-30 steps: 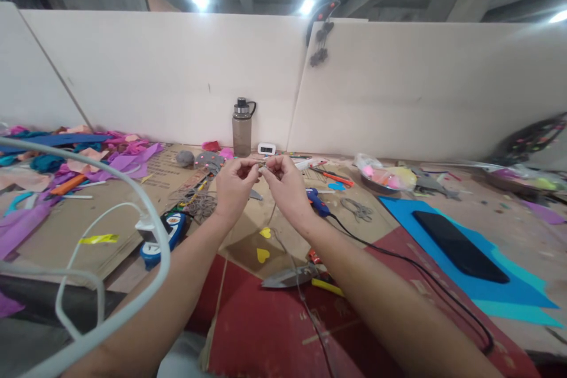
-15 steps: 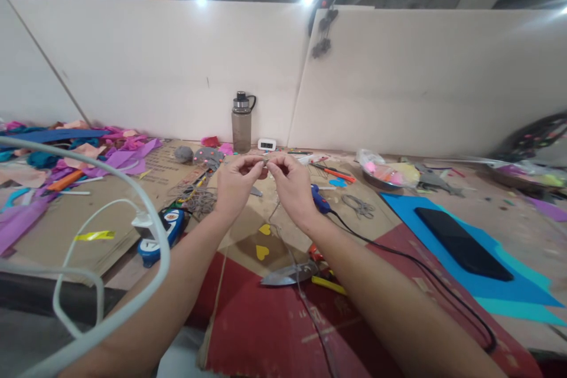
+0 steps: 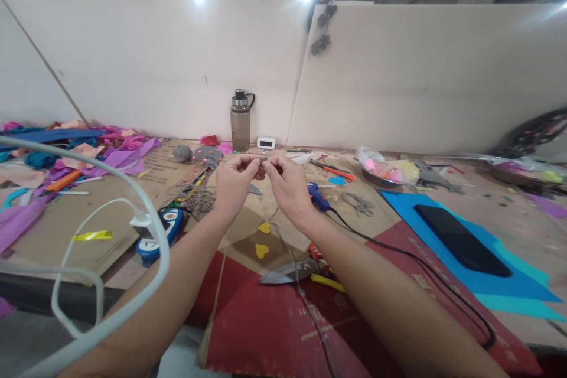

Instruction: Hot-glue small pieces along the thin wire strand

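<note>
My left hand (image 3: 234,182) and my right hand (image 3: 286,184) meet above the cardboard, both closed in a pinch. Between their fingertips is a small grey piece (image 3: 264,159), mostly hidden by the fingers. A thin grey cord (image 3: 296,266) runs from below the right hand down across the cardboard; whether it joins the held piece I cannot tell. Beneath the hands lie two yellow heart cutouts (image 3: 262,251). Just right of my right hand is a blue glue gun (image 3: 317,196). A knife-like metal blade (image 3: 286,273) rests nearer me, under the cord.
Left stand a blue-and-white power strip (image 3: 166,235), a looping white cable (image 3: 162,236) and heaped coloured paper (image 3: 110,147). A water bottle (image 3: 240,124) and small clock (image 3: 266,142) are behind. Right are small scissors (image 3: 358,204), a phone (image 3: 460,239) on blue sheets and a bowl (image 3: 385,180).
Both hands stay pinched together, with only slight finger movement around the small grey piece. The whole view has shifted very slightly.
</note>
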Motion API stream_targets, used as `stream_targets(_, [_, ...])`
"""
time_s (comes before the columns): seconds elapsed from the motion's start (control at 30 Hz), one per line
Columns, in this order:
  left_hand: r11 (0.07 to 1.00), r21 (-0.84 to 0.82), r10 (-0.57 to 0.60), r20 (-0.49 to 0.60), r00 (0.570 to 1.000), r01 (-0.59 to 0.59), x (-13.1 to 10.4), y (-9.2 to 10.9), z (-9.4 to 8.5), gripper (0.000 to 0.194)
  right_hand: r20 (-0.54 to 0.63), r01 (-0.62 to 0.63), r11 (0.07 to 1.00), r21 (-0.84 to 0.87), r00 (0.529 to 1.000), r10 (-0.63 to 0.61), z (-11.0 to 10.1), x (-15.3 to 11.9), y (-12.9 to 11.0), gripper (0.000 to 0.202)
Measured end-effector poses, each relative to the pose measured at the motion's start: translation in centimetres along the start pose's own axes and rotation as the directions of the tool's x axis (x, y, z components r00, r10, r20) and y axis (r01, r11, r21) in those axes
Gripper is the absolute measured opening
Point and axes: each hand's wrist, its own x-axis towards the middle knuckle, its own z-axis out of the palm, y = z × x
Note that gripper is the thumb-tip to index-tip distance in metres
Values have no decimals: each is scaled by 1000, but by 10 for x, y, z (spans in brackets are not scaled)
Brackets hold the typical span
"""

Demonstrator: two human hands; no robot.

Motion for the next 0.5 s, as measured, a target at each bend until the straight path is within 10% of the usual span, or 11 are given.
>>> stream_targets(0.5, [983,-172,-56,53,997,65,1,-5,1,10,-27,-29,991,-133,999,26,1,3,3,21])
